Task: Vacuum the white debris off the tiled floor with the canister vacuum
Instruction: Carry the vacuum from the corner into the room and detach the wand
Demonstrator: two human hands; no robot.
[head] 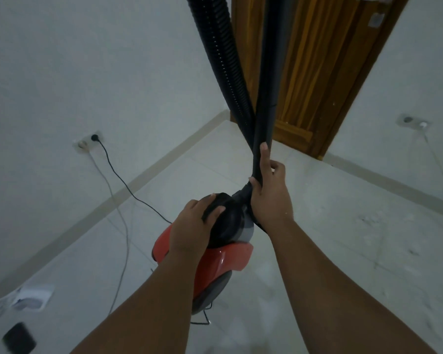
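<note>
Both hands (pixel 230 208) on red canister vacuum (pixel 215 251)

The canister vacuum (pixel 215 251) sits on the tiled floor (pixel 343 251) in the middle of the view, near a corner of the room. The left hand (pixel 197 226) rests on top of its body; the right hand (pixel 269 192) grips the hose (pixel 220 72) and the tube (pixel 266 85) just beyond, where the two cross and run up out of view. Behind them stands the door (pixel 317 72). On the left wall a socket (pixel 87 141) holds a plug, and its cord (pixel 128 187) trails down across the floor to the vacuum. Another socket (pixel 414 122) sits on the right wall. Paper (pixel 33 297) lies on the floor at the far left, against the wall.
</note>
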